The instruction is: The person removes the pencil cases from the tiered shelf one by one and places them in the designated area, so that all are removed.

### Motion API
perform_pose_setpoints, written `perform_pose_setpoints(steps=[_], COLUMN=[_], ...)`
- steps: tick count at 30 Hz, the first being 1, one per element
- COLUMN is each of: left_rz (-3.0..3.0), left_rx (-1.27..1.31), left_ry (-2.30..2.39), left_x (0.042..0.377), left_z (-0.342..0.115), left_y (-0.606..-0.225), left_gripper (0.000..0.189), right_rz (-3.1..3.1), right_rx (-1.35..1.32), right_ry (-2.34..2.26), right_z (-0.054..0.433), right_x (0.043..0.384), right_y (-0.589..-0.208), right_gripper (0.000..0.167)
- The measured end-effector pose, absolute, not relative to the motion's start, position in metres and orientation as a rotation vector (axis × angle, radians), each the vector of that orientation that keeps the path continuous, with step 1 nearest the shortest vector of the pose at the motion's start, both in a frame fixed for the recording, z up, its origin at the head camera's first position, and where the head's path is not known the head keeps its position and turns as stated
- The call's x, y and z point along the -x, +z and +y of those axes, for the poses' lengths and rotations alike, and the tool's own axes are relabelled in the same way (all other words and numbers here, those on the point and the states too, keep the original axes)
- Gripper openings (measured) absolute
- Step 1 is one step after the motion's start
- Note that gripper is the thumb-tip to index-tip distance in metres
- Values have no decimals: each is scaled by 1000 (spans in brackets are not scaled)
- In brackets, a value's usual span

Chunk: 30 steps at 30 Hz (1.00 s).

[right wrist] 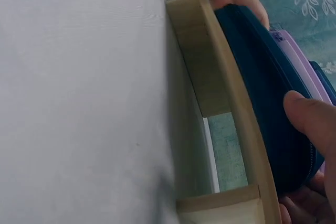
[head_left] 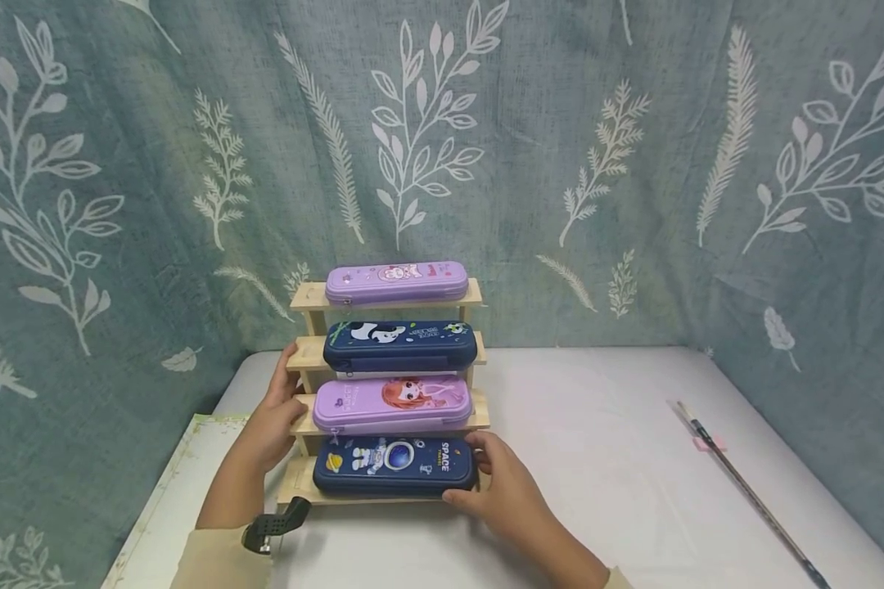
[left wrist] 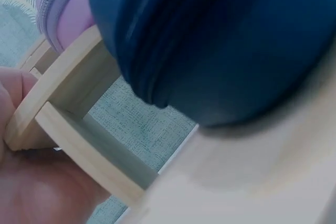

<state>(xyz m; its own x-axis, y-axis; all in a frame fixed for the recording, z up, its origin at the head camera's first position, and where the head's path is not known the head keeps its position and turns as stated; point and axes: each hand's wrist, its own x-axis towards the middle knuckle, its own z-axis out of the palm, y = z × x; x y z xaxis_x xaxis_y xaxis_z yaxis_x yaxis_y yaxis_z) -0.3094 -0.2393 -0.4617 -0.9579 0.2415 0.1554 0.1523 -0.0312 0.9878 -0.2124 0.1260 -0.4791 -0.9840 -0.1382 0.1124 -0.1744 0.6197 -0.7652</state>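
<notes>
A stepped wooden rack [head_left: 295,483] stands on the white tabletop with a zipped pencil case on each step. The lowest is a dark blue space pencil case [head_left: 430,470]; its right end is gripped by my right hand [head_left: 507,484], thumb in front. Above it lie a purple pencil case with a girl [head_left: 368,401], a navy panda pencil case [head_left: 398,348] and, on top, a lilac pencil case [head_left: 376,282]. My left hand [head_left: 263,433] holds the rack's left side. In the left wrist view, that hand [left wrist: 42,187] partly wraps the wood [left wrist: 94,156].
A long-handled paintbrush [head_left: 751,495] lies at the right, its front part over a small pink rest [head_left: 710,442]. At the left is a pale board or sheet [head_left: 184,483]. A leaf-patterned green curtain [head_left: 516,180] hangs behind and along both sides.
</notes>
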Motion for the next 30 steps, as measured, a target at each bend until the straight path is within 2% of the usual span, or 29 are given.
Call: perform_pose_setpoints(steps=[4,15,30], left_rz=[2167,2191,2144], left_rx=[-458,-472,-409], left_ry=[2160,2169,2212], left_x=[311,311,310], left_z=[-239,-239,-235], left_y=[-462,-467,-465], left_gripper=[101,102,103], right_rz=[-2768,-2727,-2658], right_rx=[-318,-345,-325], right_ry=[1365,1593,1879], right_z=[130,147,176], right_x=[214,215,220], right_y=[-479,-480,-484], right_gripper=[90,82,84])
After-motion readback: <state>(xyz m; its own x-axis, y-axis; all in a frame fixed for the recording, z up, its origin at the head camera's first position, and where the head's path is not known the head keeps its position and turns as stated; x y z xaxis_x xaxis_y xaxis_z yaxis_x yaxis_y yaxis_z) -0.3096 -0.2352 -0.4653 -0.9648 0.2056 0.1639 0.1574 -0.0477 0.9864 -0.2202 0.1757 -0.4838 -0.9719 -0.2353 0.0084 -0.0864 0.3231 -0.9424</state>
